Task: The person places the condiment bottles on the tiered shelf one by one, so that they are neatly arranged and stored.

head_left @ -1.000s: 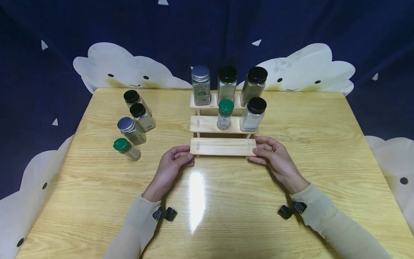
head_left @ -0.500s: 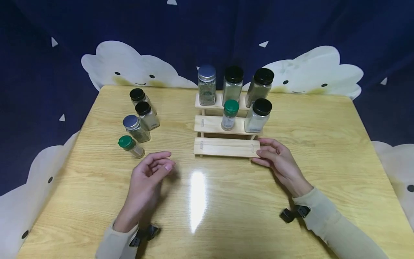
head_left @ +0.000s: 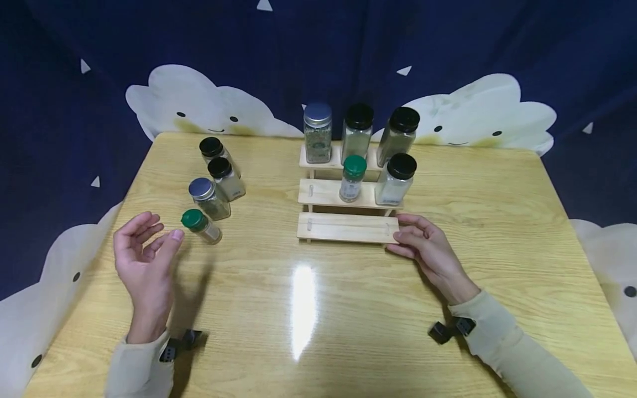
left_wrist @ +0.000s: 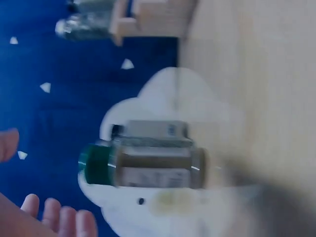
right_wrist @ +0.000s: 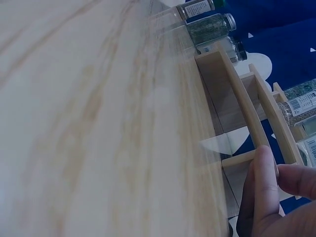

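My left hand (head_left: pixel 146 265) hovers at the left with loosely bent fingers and nothing in it, close to a green-capped spice jar (head_left: pixel 201 226). That jar (left_wrist: pixel 153 165) stands large and blurred before the fingers in the left wrist view. My right hand (head_left: pixel 430 251) pinches the right end of the lowest step of a three-tier wooden spice rack (head_left: pixel 345 228). In the right wrist view, thumb and finger grip the shelf's end (right_wrist: pixel 264 148). On the middle step are a small green-capped jar (head_left: pixel 352 179) and a black-capped jar (head_left: pixel 395 179).
Several jars fill the top step, among them a silver-capped jar (head_left: pixel 317 135). Left of the rack on the wooden table (head_left: pixel 358 320) stand a silver-capped jar (head_left: pixel 211 200) and two black-capped jars (head_left: pixel 231 185). A dark blue cloud-patterned curtain (head_left: pixel 278 50) hangs behind.
My left hand has let go of the rack's left end and moved left, past the front of the green-capped jar. My right hand keeps its grip on the rack.
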### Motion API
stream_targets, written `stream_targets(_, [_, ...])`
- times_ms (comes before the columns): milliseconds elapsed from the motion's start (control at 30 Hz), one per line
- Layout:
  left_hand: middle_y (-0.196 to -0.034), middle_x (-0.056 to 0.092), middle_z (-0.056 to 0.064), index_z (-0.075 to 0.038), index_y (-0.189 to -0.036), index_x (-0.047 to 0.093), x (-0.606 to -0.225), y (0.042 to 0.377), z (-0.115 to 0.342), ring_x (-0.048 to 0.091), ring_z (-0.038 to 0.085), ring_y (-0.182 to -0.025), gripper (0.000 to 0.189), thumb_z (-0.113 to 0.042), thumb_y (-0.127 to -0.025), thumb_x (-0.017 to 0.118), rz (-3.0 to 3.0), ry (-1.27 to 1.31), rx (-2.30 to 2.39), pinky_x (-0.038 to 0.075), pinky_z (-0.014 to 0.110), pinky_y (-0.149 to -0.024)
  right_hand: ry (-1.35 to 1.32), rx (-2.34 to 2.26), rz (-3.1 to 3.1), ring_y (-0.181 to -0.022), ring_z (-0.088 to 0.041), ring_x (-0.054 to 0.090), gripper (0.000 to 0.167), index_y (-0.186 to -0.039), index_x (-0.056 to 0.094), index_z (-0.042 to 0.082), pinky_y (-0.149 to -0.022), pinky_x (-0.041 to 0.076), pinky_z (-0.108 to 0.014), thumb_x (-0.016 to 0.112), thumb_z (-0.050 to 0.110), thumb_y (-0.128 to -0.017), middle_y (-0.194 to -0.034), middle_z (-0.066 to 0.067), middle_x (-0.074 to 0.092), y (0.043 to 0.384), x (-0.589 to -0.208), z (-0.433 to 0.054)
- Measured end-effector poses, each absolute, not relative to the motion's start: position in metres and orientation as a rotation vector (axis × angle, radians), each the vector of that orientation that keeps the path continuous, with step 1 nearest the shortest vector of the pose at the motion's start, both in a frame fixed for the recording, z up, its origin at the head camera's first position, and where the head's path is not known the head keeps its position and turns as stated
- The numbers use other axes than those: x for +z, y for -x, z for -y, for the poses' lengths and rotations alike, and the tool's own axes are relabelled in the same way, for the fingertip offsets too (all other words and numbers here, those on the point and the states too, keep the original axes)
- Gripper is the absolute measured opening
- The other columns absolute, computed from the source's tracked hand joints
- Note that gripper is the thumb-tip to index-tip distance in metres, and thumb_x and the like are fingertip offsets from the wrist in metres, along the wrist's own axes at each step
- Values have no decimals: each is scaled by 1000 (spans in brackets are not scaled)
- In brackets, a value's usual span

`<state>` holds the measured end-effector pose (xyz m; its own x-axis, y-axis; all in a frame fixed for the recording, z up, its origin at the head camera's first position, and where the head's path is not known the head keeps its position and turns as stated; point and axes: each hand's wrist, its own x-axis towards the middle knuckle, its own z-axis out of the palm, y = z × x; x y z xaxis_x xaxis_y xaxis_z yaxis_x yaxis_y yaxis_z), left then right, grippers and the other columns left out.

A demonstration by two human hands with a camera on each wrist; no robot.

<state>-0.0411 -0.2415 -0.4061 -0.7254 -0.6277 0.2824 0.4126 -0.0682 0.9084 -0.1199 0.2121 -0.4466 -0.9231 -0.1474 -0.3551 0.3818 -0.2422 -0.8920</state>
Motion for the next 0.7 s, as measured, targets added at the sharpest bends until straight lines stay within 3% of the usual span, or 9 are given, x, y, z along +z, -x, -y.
stream_targets(133, [-145, 52, 6, -7, -146, 56, -418, 47, 248, 47, 22, -132, 67, 10, -87, 84, 1828, -452, -1838, 50, 25, -101, -288, -2217, -1693, -93, -16, 74, 50, -152, 42, -10, -94, 67, -37, 58, -16, -105, -95, -5, 69, 119, -447, -212])
stream_targets(267, [-152, 45, -1, -15, -154, 49, -425, 51, 251, 45, 20, -135, 76, -2, -91, 88, 2081, -631, -1818, 49, 23, -102, -282, -2214, -1700, -94, -16, 74, 51, -152, 42, -10, -94, 67, -37, 59, -16, -105, -98, -5, 69, 119, -447, -211])
stream_targets(433, [-142, 48, -4, -16, -152, 50, -428, 57, 252, 54, 19, -124, 70, -9, -94, 88, 2215, -719, -1775, 52, 18, -94, -281, -2213, -1706, -94, -16, 74, 50, -151, 42, -10, -94, 67, -36, 58, -16, -105, -99, -6, 69, 119, -447, -212])
stream_targets(700, [-130, 55, -6, -11, -137, 58, -431, 59, 251, 53, 15, -124, 51, -8, -95, 87, 2234, -696, -1725, 49, 20, -96, -281, -2234, -1676, -95, -17, 74, 50, -152, 41, -10, -93, 68, -35, 57, -16, -105, -100, -6, 69, 118, -448, -212])
